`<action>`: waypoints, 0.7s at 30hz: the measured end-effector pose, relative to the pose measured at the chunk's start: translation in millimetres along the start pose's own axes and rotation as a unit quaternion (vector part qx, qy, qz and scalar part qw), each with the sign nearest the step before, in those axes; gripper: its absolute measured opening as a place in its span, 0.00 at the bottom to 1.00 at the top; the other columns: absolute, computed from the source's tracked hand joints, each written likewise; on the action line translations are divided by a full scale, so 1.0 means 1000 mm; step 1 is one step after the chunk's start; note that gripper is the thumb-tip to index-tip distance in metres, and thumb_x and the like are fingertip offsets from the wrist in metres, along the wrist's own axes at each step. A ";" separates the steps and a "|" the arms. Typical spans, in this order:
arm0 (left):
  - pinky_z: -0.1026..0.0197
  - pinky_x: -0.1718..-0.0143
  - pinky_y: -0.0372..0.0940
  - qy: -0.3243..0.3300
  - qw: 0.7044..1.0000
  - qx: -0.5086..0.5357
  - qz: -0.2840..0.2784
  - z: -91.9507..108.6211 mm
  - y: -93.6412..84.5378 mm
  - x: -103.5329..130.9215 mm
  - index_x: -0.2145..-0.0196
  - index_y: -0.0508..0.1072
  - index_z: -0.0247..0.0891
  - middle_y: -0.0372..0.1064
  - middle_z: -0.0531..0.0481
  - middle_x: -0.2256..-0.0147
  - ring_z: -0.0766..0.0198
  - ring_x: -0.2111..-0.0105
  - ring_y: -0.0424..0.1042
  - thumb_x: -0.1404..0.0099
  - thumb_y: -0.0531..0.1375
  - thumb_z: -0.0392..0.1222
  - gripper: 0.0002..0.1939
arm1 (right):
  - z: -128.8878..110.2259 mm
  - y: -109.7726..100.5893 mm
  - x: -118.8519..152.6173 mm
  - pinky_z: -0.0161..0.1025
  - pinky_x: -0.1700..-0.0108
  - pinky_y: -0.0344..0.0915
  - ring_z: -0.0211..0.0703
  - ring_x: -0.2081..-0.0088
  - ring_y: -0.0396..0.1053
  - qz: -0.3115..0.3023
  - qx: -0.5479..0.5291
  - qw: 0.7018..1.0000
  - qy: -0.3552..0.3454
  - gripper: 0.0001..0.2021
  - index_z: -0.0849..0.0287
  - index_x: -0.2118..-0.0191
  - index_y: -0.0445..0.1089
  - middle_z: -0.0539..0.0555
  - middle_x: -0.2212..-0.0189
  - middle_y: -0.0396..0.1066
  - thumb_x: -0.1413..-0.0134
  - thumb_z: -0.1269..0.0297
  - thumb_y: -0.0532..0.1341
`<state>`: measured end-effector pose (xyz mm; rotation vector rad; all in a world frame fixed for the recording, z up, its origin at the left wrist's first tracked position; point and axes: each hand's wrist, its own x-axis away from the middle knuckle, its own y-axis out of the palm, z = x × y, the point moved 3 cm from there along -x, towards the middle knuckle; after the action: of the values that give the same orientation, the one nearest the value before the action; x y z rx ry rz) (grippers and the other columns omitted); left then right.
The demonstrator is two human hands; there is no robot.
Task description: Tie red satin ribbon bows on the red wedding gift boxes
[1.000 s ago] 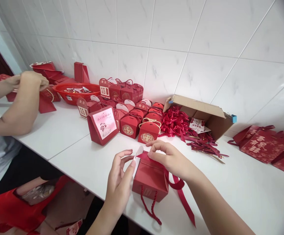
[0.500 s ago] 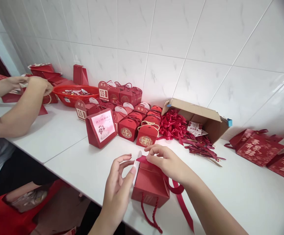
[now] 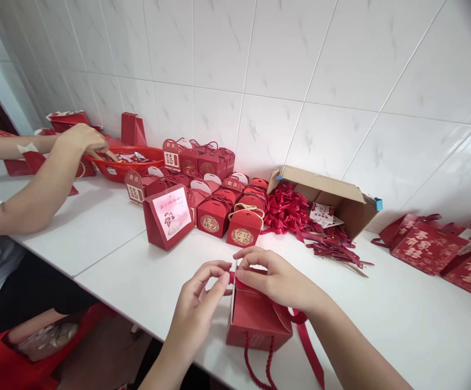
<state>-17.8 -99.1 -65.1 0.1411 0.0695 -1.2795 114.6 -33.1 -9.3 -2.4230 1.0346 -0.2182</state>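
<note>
A red paper gift box [image 3: 257,317] stands at the front of the white table, with a twisted red cord handle [image 3: 248,368] hanging from its near side. My left hand [image 3: 198,303] is beside the box's upper left edge, its thumb and fingers closed on the end of a red ribbon [image 3: 310,352]. The ribbon passes over the box top and trails down on the right. My right hand [image 3: 273,279] is at the top of the box, fingers closed round the upper flap and the ribbon there; exactly what its fingertips grip is partly hidden.
Several finished red boxes [image 3: 213,216] stand behind, with a pink-fronted box [image 3: 170,216] before them. A cardboard box [image 3: 324,181] spills red ribbons [image 3: 286,208]. Red bags [image 3: 426,244] lie right. At left, a co-worker's hand [image 3: 83,141] reaches to a red basket [image 3: 131,172].
The ribbon end has passed through to the left side of the flap, into my left fingers. The box has shifted slightly right. The co-worker's hand has moved to the basket.
</note>
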 end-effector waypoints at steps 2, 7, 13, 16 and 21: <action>0.58 0.61 0.70 -0.010 1.000 0.017 -0.013 -0.004 -0.011 -0.006 0.73 0.71 0.36 0.70 0.43 0.55 0.54 0.56 0.70 0.40 0.59 0.50 0.14 | -0.001 -0.007 0.003 0.41 0.48 0.61 0.45 0.51 0.67 0.032 0.038 0.999 -0.022 0.09 0.57 0.68 0.72 0.55 0.52 0.69 0.44 0.60 0.57; 0.57 0.65 0.71 -0.006 0.971 0.116 0.210 -0.012 -0.083 -0.012 0.73 0.72 0.39 0.68 0.51 0.66 0.59 0.63 0.69 0.51 0.67 0.46 0.10 | -0.015 -0.051 0.038 0.43 0.49 0.62 0.47 0.50 0.66 0.184 0.167 0.968 -0.041 0.10 0.54 0.60 0.71 0.54 0.53 0.70 0.43 0.56 0.58; 0.48 0.39 0.52 0.015 0.946 -0.009 0.325 -0.014 -0.116 -0.014 0.65 0.70 0.44 0.68 0.53 0.55 0.52 0.45 0.62 0.49 0.66 0.47 0.14 | 0.003 -0.071 0.080 0.43 0.55 0.66 0.50 0.55 0.70 0.121 0.221 0.966 0.060 0.12 0.51 0.59 0.73 0.53 0.56 0.73 0.46 0.54 0.59; 0.50 0.43 0.56 0.004 0.983 -0.060 0.171 -0.017 -0.079 -0.020 0.63 0.71 0.41 0.69 0.47 0.55 0.49 0.47 0.63 0.47 0.63 0.55 0.18 | 0.028 -0.058 0.081 0.47 0.50 0.65 0.51 0.51 0.68 0.074 0.195 0.975 0.074 0.17 0.50 0.52 0.71 0.53 0.52 0.71 0.49 0.56 0.62; 0.61 0.62 0.65 -0.043 0.984 -0.074 -0.157 -0.021 -0.013 -0.018 0.69 0.71 0.40 0.70 0.48 0.68 0.58 0.65 0.69 0.41 0.56 0.59 0.18 | 0.051 -0.026 0.073 0.41 0.57 0.66 0.43 0.60 0.70 0.122 0.118 0.985 0.035 0.08 0.55 0.61 0.69 0.52 0.62 0.73 0.48 0.70 0.57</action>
<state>-35.0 -83.0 -84.3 -0.0559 0.1144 -1.5888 198.8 -50.3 -43.3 -2.0704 1.2494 -0.3240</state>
